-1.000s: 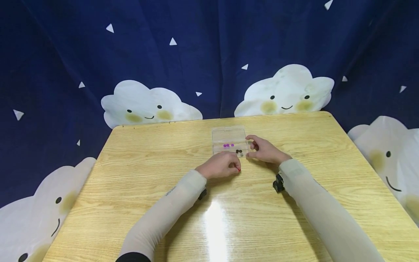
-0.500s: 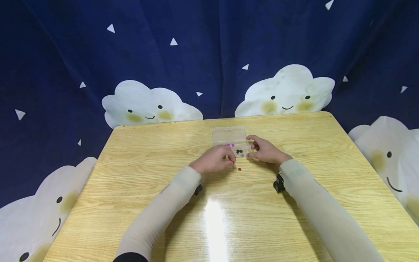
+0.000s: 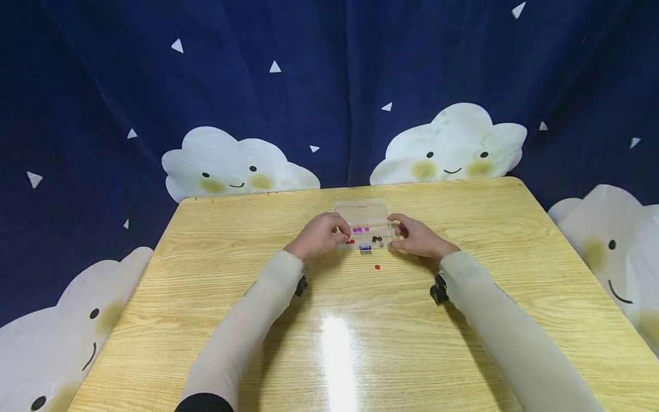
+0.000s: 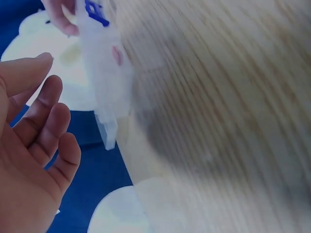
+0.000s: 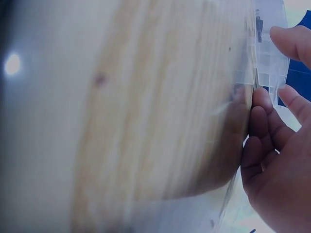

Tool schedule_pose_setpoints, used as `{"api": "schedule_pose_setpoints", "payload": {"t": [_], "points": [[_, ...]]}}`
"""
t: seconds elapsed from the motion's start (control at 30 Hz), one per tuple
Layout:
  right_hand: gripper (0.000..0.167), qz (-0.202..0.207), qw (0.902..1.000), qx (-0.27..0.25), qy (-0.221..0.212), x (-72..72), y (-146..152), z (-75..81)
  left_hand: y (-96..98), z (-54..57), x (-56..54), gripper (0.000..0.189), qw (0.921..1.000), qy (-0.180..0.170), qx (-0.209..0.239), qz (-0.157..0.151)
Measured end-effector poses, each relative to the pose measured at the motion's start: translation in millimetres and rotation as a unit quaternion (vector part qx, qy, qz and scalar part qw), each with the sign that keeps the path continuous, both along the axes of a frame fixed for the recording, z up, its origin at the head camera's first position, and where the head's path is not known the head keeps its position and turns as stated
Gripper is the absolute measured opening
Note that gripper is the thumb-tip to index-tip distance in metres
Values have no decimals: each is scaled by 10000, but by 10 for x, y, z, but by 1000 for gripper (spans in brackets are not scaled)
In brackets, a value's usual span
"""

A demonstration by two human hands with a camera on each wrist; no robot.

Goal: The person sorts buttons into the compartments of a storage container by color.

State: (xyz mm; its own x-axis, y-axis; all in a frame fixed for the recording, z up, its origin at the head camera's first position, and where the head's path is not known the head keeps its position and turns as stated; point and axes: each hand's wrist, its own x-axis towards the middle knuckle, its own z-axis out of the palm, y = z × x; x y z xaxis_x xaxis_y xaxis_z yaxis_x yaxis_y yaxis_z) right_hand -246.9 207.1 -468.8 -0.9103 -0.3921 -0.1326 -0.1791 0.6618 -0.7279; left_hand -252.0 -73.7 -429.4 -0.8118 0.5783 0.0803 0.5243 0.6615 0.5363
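Note:
A clear plastic box (image 3: 360, 215) lies with its lid raised on the wooden table. Purple beads (image 3: 358, 229) sit in its back part, dark beads (image 3: 377, 238) at the front right, red beads (image 3: 350, 242) at the front left. My left hand (image 3: 320, 233) is over the front left compartment, a small red bead (image 3: 348, 236) pinched at its fingertips. The left wrist view hardly shows that bead. Thumb and fingers of my right hand (image 3: 419, 236) grip the box's right side. Another red bead (image 3: 377, 267) lies on the table before the box.
A blue latch (image 3: 365, 248) shows on the box's front edge. The wooden table (image 3: 231, 252) reaches back to a dark blue curtain (image 3: 329, 74) printed with clouds.
My left hand has moved left and away from me, from the table before the box to its front left compartment, carrying a red bead. The right hand keeps its place on the box.

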Motion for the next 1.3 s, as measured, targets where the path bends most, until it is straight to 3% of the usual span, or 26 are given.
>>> {"api": "schedule_pose_setpoints", "payload": {"t": [0.3, 0.63, 0.9, 1.3], "points": [[70, -27, 10000, 37, 31, -1, 3, -25, 0, -61, -103, 12, 9999, -83, -65, 94], [68, -28, 9999, 83, 83, -11, 3, -23, 104, -122, -165, 12, 9995, 119, -241, 148], [68, 37, 9999, 79, 97, -22, 11, -18, 129, -156, -177, 10, 9995, 122, -164, 245], [69, -45, 9999, 83, 63, -12, 10, -14, 160, -153, -137, 9, 9998, 99, -102, 122]]}}
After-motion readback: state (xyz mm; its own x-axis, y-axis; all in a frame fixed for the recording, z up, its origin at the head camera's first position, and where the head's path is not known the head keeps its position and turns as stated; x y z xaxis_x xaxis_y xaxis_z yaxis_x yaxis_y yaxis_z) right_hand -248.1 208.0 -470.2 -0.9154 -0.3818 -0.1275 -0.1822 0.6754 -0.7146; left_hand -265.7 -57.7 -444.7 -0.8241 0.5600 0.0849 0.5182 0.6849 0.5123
